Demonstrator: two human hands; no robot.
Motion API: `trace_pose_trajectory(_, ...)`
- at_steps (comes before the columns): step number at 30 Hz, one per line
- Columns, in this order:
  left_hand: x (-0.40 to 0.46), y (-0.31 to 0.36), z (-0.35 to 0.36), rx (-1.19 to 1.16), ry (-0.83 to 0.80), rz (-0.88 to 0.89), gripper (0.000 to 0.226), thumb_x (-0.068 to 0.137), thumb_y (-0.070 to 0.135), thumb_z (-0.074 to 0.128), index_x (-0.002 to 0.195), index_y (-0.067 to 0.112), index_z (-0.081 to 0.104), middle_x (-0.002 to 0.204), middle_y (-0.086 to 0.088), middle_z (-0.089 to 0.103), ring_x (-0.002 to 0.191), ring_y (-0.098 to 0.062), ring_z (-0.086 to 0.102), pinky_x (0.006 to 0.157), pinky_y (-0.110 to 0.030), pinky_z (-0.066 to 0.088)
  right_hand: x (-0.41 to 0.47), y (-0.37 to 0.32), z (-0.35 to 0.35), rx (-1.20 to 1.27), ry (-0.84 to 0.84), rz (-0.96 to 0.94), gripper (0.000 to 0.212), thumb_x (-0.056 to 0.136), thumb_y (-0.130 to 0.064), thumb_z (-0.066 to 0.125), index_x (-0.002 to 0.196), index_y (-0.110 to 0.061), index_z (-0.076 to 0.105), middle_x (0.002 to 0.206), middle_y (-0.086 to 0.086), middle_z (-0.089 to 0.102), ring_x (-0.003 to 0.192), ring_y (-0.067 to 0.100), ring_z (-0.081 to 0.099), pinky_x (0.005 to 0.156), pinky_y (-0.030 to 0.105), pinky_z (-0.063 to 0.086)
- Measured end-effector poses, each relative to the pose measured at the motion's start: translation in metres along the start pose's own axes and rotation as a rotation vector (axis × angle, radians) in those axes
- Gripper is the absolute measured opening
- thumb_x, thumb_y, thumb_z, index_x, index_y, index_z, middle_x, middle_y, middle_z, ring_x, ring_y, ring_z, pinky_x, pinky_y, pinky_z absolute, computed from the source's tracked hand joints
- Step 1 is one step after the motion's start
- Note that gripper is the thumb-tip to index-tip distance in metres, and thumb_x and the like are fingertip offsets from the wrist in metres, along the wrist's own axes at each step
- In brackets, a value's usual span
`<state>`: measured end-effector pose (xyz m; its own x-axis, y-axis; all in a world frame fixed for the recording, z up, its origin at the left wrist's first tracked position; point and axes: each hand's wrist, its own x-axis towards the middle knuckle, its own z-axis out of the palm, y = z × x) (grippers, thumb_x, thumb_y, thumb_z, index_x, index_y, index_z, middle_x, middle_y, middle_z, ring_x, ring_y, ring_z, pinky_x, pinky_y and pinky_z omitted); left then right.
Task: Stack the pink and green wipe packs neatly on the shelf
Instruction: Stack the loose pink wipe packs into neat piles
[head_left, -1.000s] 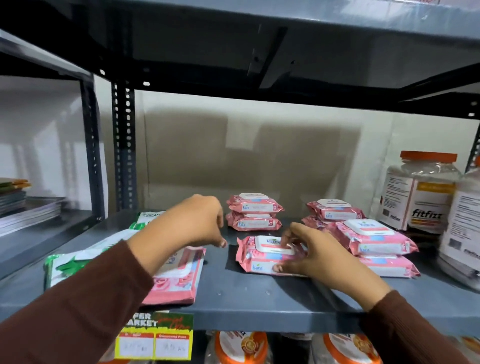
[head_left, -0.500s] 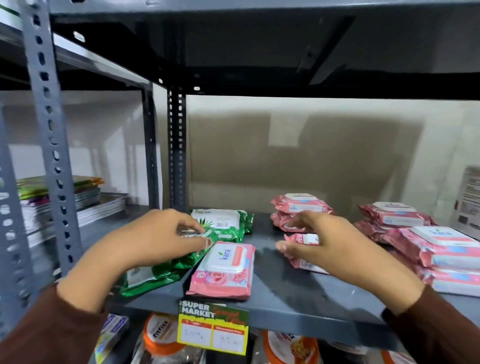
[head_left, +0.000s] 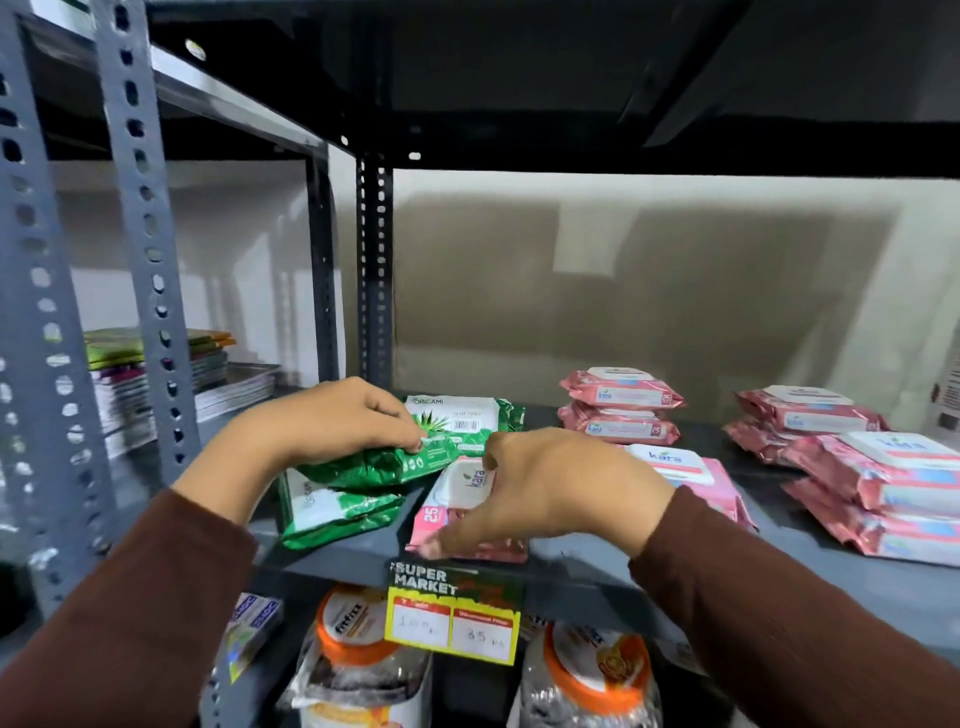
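Observation:
Two green wipe packs lie at the left end of the grey shelf (head_left: 582, 564). The upper green pack (head_left: 462, 431) rests askew on the lower green pack (head_left: 332, 514). My left hand (head_left: 332, 426) pinches the upper pack at its near left edge. A pink wipe pack (head_left: 460, 493) lies at the shelf's front edge beside them. My right hand (head_left: 556, 488) covers it, thumb on its far side and fingers curled on its near edge. Another pink pack (head_left: 701, 475) lies just behind that hand. A pink stack of two (head_left: 621, 408) stands further back.
More pink stacks (head_left: 878, 473) fill the right of the shelf. Perforated steel posts (head_left: 374, 270) rise at the left. A yellow price tag (head_left: 452, 616) hangs from the front edge. Orange-lidded jars (head_left: 358, 639) stand below. Magazines (head_left: 213, 374) lie on the neighbouring shelf.
My right hand left the middle pink pack and moved left onto the front pink pack. My left hand stayed on the green pack. The view shifted left.

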<state>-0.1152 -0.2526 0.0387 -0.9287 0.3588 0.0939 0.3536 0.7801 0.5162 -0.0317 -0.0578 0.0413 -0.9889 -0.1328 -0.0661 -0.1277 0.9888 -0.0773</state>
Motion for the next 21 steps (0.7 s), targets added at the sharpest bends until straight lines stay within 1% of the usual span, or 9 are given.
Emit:
trace_pose_trajectory(2,0.002,-0.001,-0.003,-0.016,-0.014,-0.016,0.055,0.056,0.068,0.069,0.094,0.03,0.081,0.1,-0.006,0.077,0.097,-0.032,0.068,0.097,-0.043,0.049,-0.002,-0.008,0.017,-0.065,0.084,-0.042,0.106,0.058,-0.082,0.068,0.139,-0.019,0.042,0.133,0.008,0.056,0.12,0.033,0.055,0.097,0.043,0.048)
trace_pose_trajectory(5,0.004,0.001,-0.007,-0.036,-0.044,-0.022,0.052,0.053,0.065,0.069,0.09,0.031,0.083,0.107,0.0,0.078,0.108,-0.023,0.068,0.106,-0.046,0.046,-0.001,-0.006,0.041,-0.182,0.328,-0.156,0.083,0.068,-0.072,0.069,0.129,-0.021,0.045,0.12,0.011,0.058,0.111,0.036,0.056,0.085,0.042,0.048)
trace_pose_trajectory(10,0.009,-0.002,-0.006,-0.046,-0.024,-0.039,0.054,0.053,0.064,0.069,0.09,0.025,0.082,0.107,-0.001,0.077,0.112,-0.024,0.066,0.108,-0.046,0.044,0.0,0.018,0.055,-0.19,0.702,-0.346,0.045,0.092,-0.064,0.034,0.119,-0.029,0.044,0.095,0.008,0.07,0.084,0.037,0.067,0.058,0.038,0.039)
trace_pose_trajectory(11,0.01,-0.002,-0.006,-0.045,-0.02,-0.042,0.054,0.054,0.063,0.07,0.089,0.023,0.081,0.104,0.003,0.077,0.106,-0.023,0.067,0.105,-0.042,0.045,0.0,0.019,0.058,-0.19,0.736,-0.378,0.041,0.094,-0.061,0.029,0.116,-0.03,0.043,0.09,0.006,0.07,0.077,0.037,0.067,0.053,0.037,0.038)
trace_pose_trajectory(13,0.012,-0.001,-0.005,-0.036,-0.033,-0.04,0.056,0.057,0.061,0.07,0.085,0.013,0.077,0.089,0.007,0.069,0.086,-0.019,0.059,0.087,-0.034,0.042,-0.001,0.028,0.057,-0.12,0.796,-0.397,0.031,0.096,-0.055,0.031,0.111,-0.03,0.043,0.083,0.005,0.07,0.067,0.037,0.066,0.048,0.038,0.041)
trace_pose_trajectory(16,0.011,0.003,0.003,0.053,-0.073,-0.054,0.052,0.058,0.062,0.069,0.076,0.013,0.071,0.076,-0.004,0.057,0.071,-0.017,0.044,0.072,-0.034,0.032,-0.002,0.05,0.044,0.33,0.876,-0.325,0.02,0.096,-0.045,0.043,0.1,-0.025,0.045,0.07,0.008,0.067,0.057,0.031,0.063,0.05,0.044,0.048)
trace_pose_trajectory(18,0.009,0.007,0.007,0.147,-0.085,-0.051,0.057,0.059,0.067,0.067,0.083,0.016,0.075,0.079,-0.007,0.07,0.066,-0.021,0.052,0.07,-0.031,0.041,-0.001,0.071,0.029,0.787,0.862,-0.171,0.013,0.099,-0.027,0.056,0.095,-0.017,0.049,0.067,0.008,0.066,0.046,0.018,0.061,0.048,0.035,0.059)
trace_pose_trajectory(20,0.006,0.017,0.012,0.233,-0.048,-0.032,0.06,0.062,0.073,0.068,0.095,0.025,0.08,0.096,0.001,0.08,0.085,-0.018,0.071,0.086,-0.031,0.055,-0.003,0.092,0.017,1.16,0.792,-0.087,0.012,0.098,-0.018,0.06,0.094,-0.011,0.051,0.072,0.012,0.067,0.051,0.019,0.065,0.052,0.05,0.062)
trace_pose_trajectory(21,0.003,0.025,0.016,0.231,0.0,0.008,0.061,0.065,0.073,0.069,0.104,0.027,0.079,0.106,0.005,0.079,0.098,-0.016,0.072,0.094,-0.033,0.055,-0.005,0.101,0.015,1.261,0.767,-0.083,0.011,0.098,-0.017,0.06,0.092,-0.01,0.052,0.074,0.011,0.068,0.056,0.022,0.067,0.055,0.055,0.062)
